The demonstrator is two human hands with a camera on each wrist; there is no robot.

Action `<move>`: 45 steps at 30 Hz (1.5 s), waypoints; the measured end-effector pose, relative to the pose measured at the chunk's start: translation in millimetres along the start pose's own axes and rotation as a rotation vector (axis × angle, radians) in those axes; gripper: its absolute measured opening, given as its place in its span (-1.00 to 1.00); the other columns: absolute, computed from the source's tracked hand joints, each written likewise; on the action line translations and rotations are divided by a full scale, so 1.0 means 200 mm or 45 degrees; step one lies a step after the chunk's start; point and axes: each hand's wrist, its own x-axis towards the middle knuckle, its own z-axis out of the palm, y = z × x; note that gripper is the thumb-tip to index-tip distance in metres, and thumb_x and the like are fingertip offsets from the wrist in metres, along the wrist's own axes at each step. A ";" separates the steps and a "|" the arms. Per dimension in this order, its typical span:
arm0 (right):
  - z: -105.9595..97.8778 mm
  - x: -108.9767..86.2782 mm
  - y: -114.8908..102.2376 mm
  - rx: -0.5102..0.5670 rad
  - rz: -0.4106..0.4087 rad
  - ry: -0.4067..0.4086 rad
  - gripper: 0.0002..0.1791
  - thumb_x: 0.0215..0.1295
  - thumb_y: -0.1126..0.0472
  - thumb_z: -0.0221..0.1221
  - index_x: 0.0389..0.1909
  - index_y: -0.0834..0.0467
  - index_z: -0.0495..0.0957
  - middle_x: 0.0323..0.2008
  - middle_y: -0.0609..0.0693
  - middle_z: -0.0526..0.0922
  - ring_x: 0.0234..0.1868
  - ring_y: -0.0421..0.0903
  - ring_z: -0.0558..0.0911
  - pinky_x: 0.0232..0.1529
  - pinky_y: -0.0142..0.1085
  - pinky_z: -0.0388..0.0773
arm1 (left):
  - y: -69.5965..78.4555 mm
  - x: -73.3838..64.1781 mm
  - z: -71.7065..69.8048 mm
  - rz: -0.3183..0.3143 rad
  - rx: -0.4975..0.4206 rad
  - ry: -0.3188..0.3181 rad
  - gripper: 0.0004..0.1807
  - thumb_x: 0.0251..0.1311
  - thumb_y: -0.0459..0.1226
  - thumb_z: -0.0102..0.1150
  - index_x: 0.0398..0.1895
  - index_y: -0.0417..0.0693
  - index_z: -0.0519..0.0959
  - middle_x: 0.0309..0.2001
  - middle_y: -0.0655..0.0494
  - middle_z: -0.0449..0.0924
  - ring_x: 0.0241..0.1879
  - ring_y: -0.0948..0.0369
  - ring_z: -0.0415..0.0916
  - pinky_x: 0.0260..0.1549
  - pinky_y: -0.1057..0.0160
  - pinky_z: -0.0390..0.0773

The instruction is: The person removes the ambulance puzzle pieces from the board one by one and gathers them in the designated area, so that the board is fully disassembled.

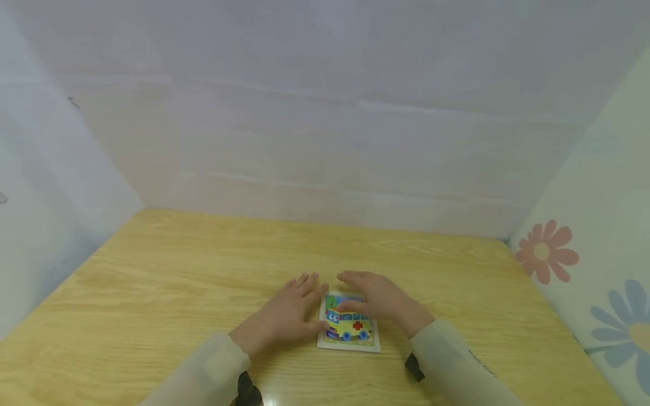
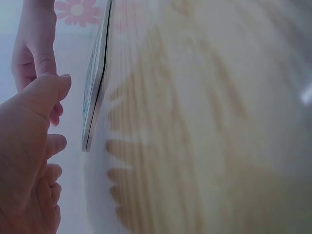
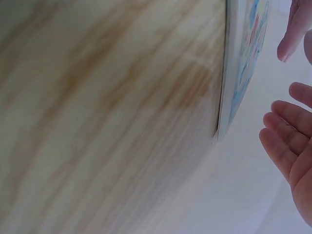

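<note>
Ambulance board [image 1: 350, 332] is lying between left hand [image 1: 286, 311] and right hand [image 1: 378, 298], right one hovering further over it, both loose, empty.

Screened tabletop booth, wider building type unclear: light-yellow wood-grain rectangular table [image 1: 203, 254], creased off-white sheet backdrop [image 1: 304, 141] behind, pale side panel [image 1: 599, 192] bearing pink flower [image 1: 541, 251], blue flower [image 1: 636, 335].

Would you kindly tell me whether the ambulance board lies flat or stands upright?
Flat: the head view shows the ambulance board on the table, picture facing up.
</note>
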 end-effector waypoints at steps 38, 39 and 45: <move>0.07 0.13 -0.06 0.043 -0.089 -0.124 -0.58 0.08 0.03 0.32 -0.06 0.15 0.59 -0.21 -0.11 0.52 -0.21 -0.22 0.48 -0.04 -0.31 0.50 | 0.04 -0.02 0.01 -0.010 -0.065 -0.130 0.14 -0.07 0.41 0.01 0.42 -0.19 0.04 0.44 -0.12 -0.03 0.43 -0.01 -0.11 0.37 0.00 -0.01; 0.06 0.14 -0.06 0.053 -0.084 -0.120 -0.58 0.07 0.05 0.33 -0.07 0.16 0.60 -0.22 -0.10 0.52 -0.21 -0.21 0.49 -0.03 -0.30 0.50 | 0.04 -0.02 0.01 -0.009 -0.064 -0.127 0.14 -0.07 0.41 0.02 0.42 -0.19 0.04 0.43 -0.12 -0.03 0.42 -0.02 -0.11 0.37 0.00 -0.01; 0.07 0.13 -0.08 0.091 -0.016 -0.096 -0.60 0.03 0.10 0.36 -0.10 0.18 0.61 -0.23 -0.08 0.55 -0.20 -0.17 0.53 -0.03 -0.27 0.51 | 0.04 -0.01 0.02 -0.019 -0.083 -0.132 0.15 -0.09 0.38 0.08 0.41 -0.21 0.05 0.43 -0.13 -0.02 0.42 -0.02 -0.11 0.37 0.01 0.00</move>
